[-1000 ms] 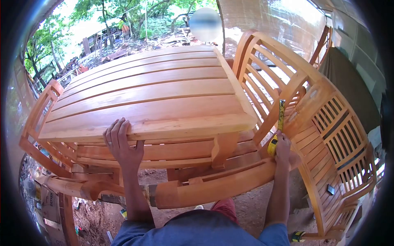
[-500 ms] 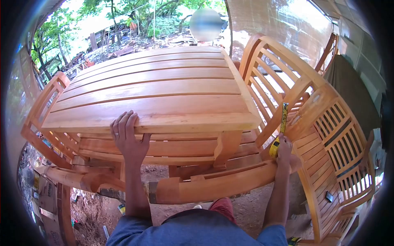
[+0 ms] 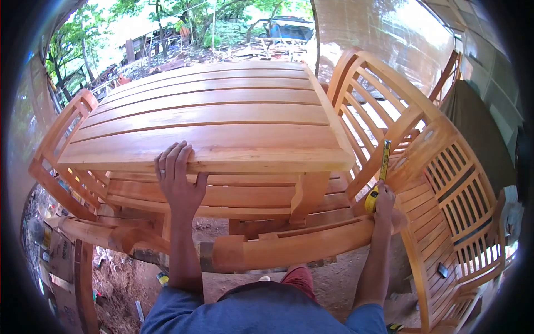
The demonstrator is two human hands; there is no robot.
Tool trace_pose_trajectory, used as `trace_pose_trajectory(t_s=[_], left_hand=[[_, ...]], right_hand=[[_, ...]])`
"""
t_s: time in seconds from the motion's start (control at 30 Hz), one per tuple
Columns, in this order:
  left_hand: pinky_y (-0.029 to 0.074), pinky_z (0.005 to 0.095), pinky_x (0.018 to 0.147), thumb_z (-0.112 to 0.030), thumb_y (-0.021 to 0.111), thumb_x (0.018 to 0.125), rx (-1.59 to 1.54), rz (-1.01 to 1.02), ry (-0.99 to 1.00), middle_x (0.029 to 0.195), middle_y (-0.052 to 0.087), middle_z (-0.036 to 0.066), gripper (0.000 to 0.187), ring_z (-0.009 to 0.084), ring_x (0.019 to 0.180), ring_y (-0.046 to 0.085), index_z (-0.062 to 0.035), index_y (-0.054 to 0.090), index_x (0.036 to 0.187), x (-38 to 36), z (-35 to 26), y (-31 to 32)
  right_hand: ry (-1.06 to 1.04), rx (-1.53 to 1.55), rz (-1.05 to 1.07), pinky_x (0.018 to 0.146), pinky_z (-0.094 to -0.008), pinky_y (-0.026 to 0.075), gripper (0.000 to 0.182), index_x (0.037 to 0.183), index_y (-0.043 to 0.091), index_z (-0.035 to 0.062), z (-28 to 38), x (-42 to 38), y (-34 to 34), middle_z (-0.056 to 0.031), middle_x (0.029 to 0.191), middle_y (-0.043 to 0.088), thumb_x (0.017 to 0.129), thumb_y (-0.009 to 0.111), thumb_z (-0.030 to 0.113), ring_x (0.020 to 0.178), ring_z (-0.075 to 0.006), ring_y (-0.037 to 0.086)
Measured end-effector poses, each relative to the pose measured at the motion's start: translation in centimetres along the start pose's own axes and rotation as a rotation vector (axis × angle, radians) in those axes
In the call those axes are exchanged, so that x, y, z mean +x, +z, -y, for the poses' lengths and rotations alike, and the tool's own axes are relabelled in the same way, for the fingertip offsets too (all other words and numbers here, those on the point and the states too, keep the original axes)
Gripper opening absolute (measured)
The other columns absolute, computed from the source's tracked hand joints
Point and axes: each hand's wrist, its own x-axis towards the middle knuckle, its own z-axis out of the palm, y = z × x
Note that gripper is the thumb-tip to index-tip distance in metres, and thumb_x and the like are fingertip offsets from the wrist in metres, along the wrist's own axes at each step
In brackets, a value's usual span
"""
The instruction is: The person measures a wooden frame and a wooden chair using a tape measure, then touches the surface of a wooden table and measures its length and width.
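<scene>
My left hand (image 3: 181,175) holds the near edge of a slatted wooden table (image 3: 250,139), its fingers lying together over the top and its thumb at the front side. A ring shows on one finger. My right hand (image 3: 385,201) is closed around a yellow and black tape measure (image 3: 371,200). A short length of its yellow blade (image 3: 385,161) sticks out upward, to the right of the table's corner. Below the tape measure a rounded wooden armrest (image 3: 311,243) crosses in front of me. The palm of my right hand is hidden.
A slatted wooden bench (image 3: 434,222) stands at the right with a dark phone-like object (image 3: 443,270) on its seat. Another wooden chair (image 3: 61,161) is at the left. Cardboard boxes (image 3: 61,256) and debris lie on the dirt floor.
My left hand has shifted slightly to the right along the table edge. The right hand and its tape measure stay almost in place. A blurred round patch at the back has gone.
</scene>
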Motion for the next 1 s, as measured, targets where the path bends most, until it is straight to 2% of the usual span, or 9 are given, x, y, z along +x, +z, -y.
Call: trace_pose_trajectory(t_s=[0.23, 0.3, 0.4, 0.43, 0.53, 0.57, 0.63, 0.87, 1.0], left_hand=[[0.039, 0.0458, 0.098, -0.007, 0.073, 0.061, 0.022, 0.008, -0.006, 0.115, 0.058, 0.011, 0.055, 0.0317, 0.113, 0.052, -0.0054, 0.056, 0.113, -0.2, 0.2, 0.1], [0.037, 0.0465, 0.100, -0.012, 0.073, 0.063, 0.024, 0.027, -0.007, 0.116, 0.057, 0.010, 0.054, 0.0304, 0.114, 0.052, -0.0060, 0.055, 0.114, -0.1, 0.2, 0.0], [0.036, 0.0471, 0.101, -0.014, 0.073, 0.064, 0.025, 0.026, -0.012, 0.118, 0.056, 0.010, 0.054, 0.0300, 0.114, 0.052, -0.0059, 0.055, 0.114, -0.1, 0.3, 0.0], [0.036, 0.0472, 0.101, -0.015, 0.073, 0.064, 0.025, 0.023, -0.014, 0.119, 0.056, 0.010, 0.054, 0.0301, 0.114, 0.052, -0.0057, 0.055, 0.114, -0.1, 0.3, 0.0], [0.036, 0.0475, 0.102, -0.015, 0.073, 0.064, 0.017, 0.008, -0.024, 0.119, 0.057, 0.011, 0.052, 0.0309, 0.114, 0.052, -0.0048, 0.056, 0.113, -0.1, 0.2, 0.0], [0.036, 0.0476, 0.102, -0.014, 0.073, 0.064, 0.005, 0.012, -0.027, 0.118, 0.057, 0.011, 0.052, 0.0310, 0.114, 0.052, -0.0046, 0.057, 0.112, -0.1, 0.3, -0.2], [0.036, 0.0477, 0.101, -0.013, 0.073, 0.064, -0.021, 0.022, -0.031, 0.118, 0.058, 0.011, 0.050, 0.0310, 0.114, 0.052, -0.0042, 0.058, 0.111, 0.0, 0.4, -0.4], [0.040, 0.0467, 0.099, -0.010, 0.073, 0.062, -0.030, -0.006, -0.044, 0.115, 0.061, 0.011, 0.047, 0.0297, 0.111, 0.055, -0.0046, 0.061, 0.106, 0.0, 0.4, -0.6], [0.040, 0.0461, 0.098, -0.010, 0.073, 0.061, -0.018, 0.009, -0.055, 0.115, 0.061, 0.011, 0.047, 0.0290, 0.111, 0.056, -0.0044, 0.061, 0.106, 0.0, 0.4, -0.8]], right_hand=[[0.011, -0.062, 0.015, 0.071, -0.0348, 0.042, 0.039, 0.088, 0.067, -0.0040, -1.4, 1.0, -0.2, -0.0133, 0.081, 0.059, 0.093, 0.056, 0.033, 0.074, -0.0206, 0.052], [0.002, -0.138, 0.053, 0.072, -0.0356, 0.042, 0.040, 0.090, 0.067, -0.0039, -0.8, 1.0, -0.5, -0.0149, 0.086, 0.059, 0.093, 0.055, 0.034, 0.076, -0.0214, 0.052], [-0.024, -0.256, -0.030, 0.072, -0.0362, 0.042, 0.041, 0.092, 0.066, -0.0027, -0.5, 0.6, -0.3, -0.0157, 0.089, 0.058, 0.093, 0.054, 0.036, 0.076, -0.0221, 0.052], [-0.011, -0.197, -0.063, 0.071, -0.0368, 0.042, 0.041, 0.093, 0.065, -0.0020, -2.9, 1.9, -0.3, -0.0164, 0.094, 0.057, 0.093, 0.054, 0.037, 0.077, -0.0226, 0.052], [-0.011, -0.121, -0.023, 0.059, -0.0315, 0.040, 0.035, 0.084, 0.066, 0.0021, -1.5, 1.2, -0.1, -0.0048, 0.072, 0.055, 0.091, 0.057, 0.035, 0.064, -0.0145, 0.048], [0.013, -0.123, -0.005, 0.060, -0.0315, 0.041, 0.036, 0.083, 0.066, 0.0030, -1.2, 1.1, -0.2, -0.0039, 0.071, 0.054, 0.091, 0.057, 0.037, 0.064, -0.0145, 0.048], [-0.013, -0.123, 0.007, 0.060, -0.0319, 0.041, 0.037, 0.083, 0.066, 0.0028, -3.1, 2.5, -0.5, -0.0039, 0.071, 0.054, 0.092, 0.056, 0.037, 0.063, -0.0148, 0.048], [-0.121, -0.240, 0.025, 0.056, -0.0298, 0.041, 0.036, 0.084, 0.065, 0.0025, -2.9, 2.8, -0.7, -0.0040, 0.070, 0.054, 0.094, 0.055, 0.036, 0.061, -0.0130, 0.049], [-0.058, -0.147, 0.022, 0.054, -0.0288, 0.042, 0.037, 0.082, 0.064, 0.0022, -4.5, 4.0, -0.4, -0.0037, 0.069, 0.055, 0.094, 0.054, 0.036, 0.060, -0.0125, 0.051]])
